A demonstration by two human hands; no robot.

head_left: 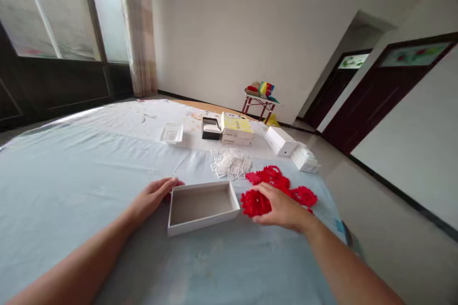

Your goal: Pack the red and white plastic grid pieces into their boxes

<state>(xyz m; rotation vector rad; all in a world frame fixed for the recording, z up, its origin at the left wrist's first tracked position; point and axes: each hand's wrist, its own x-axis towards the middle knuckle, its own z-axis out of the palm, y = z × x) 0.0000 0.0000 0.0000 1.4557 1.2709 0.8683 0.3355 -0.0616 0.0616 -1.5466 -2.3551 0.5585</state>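
Observation:
My right hand (275,205) is closed around a bunch of red toothed plastic pieces (255,204), just off the right end of a shallow white box (203,206). Inside, the box shows a bare grey-brown bottom. By its far left corner lies my left hand (153,198), fingers stretched toward the box wall; their contact with it is partly hidden. More red toothed pieces (274,176), some shaped like rings, are heaped behind and right of my right hand. Beyond the box is a pile of small white grid-like plastic pieces (232,164).
A pale blue cloth (89,171) covers the table. Farther back stand a clear plastic tray (172,132), a black box (211,128) and a yellow-and-white box (236,128). At right are a white box (281,141) and stacked clear trays (305,158). A small side table (261,97) holds colourful items.

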